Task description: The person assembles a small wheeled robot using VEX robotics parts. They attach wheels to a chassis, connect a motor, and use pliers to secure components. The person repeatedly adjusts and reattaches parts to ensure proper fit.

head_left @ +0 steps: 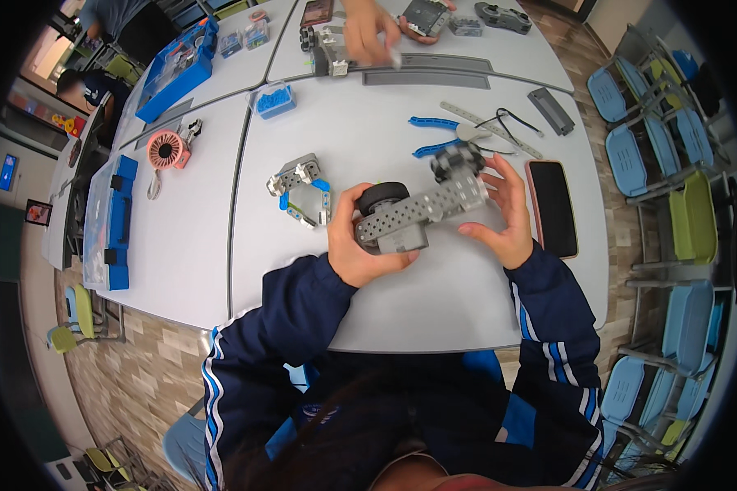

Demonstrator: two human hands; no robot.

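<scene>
Over the near part of the white table (458, 311), my left hand (350, 245) is closed around the left end of a grey wheeled robot chassis (422, 209) made of perforated plates. A black wheel (382, 195) shows beside my fingers, and a grey block (403, 239) hangs under the plate. At the chassis's other end sits a dark grey wheel (457, 161), slightly blurred. My right hand (512, 217) is open beside that end, thumb and fingers spread around it; whether a fingertip touches it, I cannot tell. A grey claw-shaped assembly (296, 178) with blue parts lies left of my left hand.
Beyond my hands lie blue-handled pliers (434, 123), a perforated strip (504, 135), a black cable (520, 123) and a grey bar (552, 111). A phone (555, 209) is at right. Left are a pink fan (168, 150) and blue cases (119, 221). Another person's hand (368, 33) works across the table.
</scene>
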